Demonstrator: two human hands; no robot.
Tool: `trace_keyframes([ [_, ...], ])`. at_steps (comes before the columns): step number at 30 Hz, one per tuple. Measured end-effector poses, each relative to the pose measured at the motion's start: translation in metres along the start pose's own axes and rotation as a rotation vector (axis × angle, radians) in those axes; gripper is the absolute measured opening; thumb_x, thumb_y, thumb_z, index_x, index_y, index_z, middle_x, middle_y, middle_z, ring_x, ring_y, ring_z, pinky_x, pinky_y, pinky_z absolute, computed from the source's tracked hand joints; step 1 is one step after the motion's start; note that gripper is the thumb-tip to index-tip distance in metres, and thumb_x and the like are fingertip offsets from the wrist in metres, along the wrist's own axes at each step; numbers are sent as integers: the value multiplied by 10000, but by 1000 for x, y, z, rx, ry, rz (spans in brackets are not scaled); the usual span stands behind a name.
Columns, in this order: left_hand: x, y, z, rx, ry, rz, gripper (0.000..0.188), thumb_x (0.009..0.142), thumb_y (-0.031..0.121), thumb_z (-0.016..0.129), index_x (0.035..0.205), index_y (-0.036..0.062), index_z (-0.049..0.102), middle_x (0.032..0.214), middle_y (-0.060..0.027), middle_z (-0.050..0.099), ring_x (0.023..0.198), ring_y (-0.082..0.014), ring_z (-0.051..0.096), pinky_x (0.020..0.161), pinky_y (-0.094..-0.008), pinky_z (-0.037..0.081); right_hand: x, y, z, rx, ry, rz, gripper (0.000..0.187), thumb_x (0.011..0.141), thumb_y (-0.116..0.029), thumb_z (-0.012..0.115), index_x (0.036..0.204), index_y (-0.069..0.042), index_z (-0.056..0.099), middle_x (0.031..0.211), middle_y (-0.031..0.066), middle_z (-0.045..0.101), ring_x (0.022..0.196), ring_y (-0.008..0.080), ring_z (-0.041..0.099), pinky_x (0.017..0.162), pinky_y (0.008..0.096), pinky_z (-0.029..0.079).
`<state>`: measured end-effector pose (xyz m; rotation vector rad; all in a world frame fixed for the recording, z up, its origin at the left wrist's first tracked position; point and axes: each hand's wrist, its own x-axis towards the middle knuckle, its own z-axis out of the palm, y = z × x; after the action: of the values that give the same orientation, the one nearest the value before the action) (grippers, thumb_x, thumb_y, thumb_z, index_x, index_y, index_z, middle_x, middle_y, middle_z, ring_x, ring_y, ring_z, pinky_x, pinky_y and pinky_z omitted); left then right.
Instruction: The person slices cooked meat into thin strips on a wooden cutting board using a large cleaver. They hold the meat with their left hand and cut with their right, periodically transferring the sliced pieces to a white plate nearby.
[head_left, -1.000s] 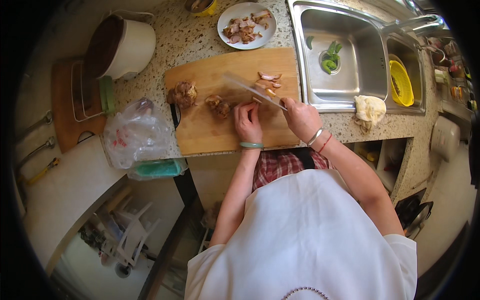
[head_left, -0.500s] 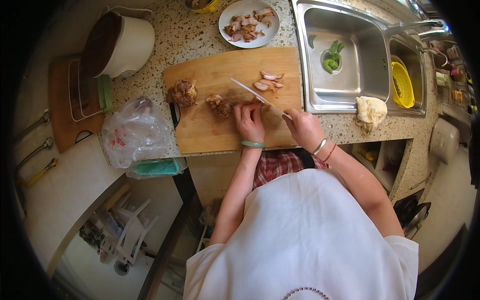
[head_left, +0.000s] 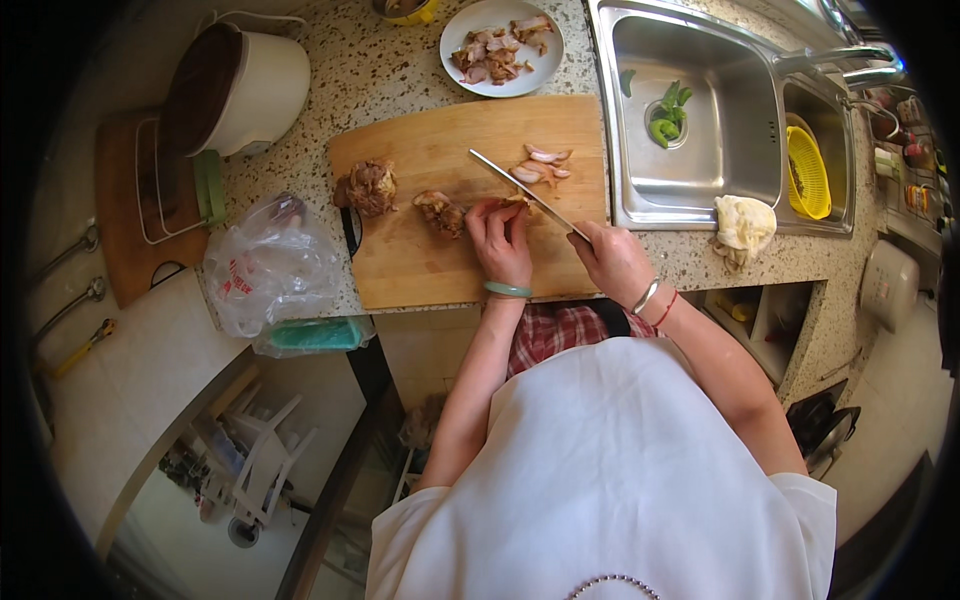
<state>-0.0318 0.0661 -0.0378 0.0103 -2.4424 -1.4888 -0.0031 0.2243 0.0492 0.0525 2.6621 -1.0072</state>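
A kitchen knife (head_left: 522,186) is gripped by its handle in my right hand (head_left: 615,263), its blade slanting up and left over the wooden cutting board (head_left: 420,275). My left hand (head_left: 501,247) has its fingers bent down on a small piece of brown meat (head_left: 517,201), right beside the blade; the fingers partly hide the piece. Just left of that hand lies a chunk of cooked meat (head_left: 438,213). A larger brown chunk of meat (head_left: 367,188) rests at the board's left end. Beyond the blade sit several pale meat slices (head_left: 541,166).
Behind the board stands a white plate (head_left: 550,67) of sliced meat. To the right is a steel sink (head_left: 630,185) with green peppers (head_left: 664,128), a cloth (head_left: 744,224) on its near edge and a yellow basket (head_left: 808,180). A plastic bag (head_left: 268,265) and rice cooker (head_left: 265,90) are at left.
The knife's blade has turned slightly, its flat showing less white glare now. My right hand has shifted very slightly. The meat chunks stay in place.
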Motion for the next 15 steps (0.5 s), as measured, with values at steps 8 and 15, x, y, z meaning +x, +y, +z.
trace_keyframes([
  [8, 4, 0, -3, 54, -11, 61, 155, 783, 9, 754, 841, 38, 614, 976, -108, 565, 896, -275, 574, 770, -359, 491, 2, -3, -9, 19, -38, 30, 187, 935, -187, 585, 874, -13, 616, 690, 234, 625, 667, 430, 614, 615, 504, 500],
  [15, 8, 1, 0, 55, -6, 47, 153, 782, 16, 756, 835, 33, 612, 917, -107, 592, 853, -280, 589, 730, -364, 493, 2, -2, 2, 47, -8, 36, 193, 930, -165, 584, 839, 4, 595, 680, 244, 614, 671, 440, 609, 618, 503, 497],
])
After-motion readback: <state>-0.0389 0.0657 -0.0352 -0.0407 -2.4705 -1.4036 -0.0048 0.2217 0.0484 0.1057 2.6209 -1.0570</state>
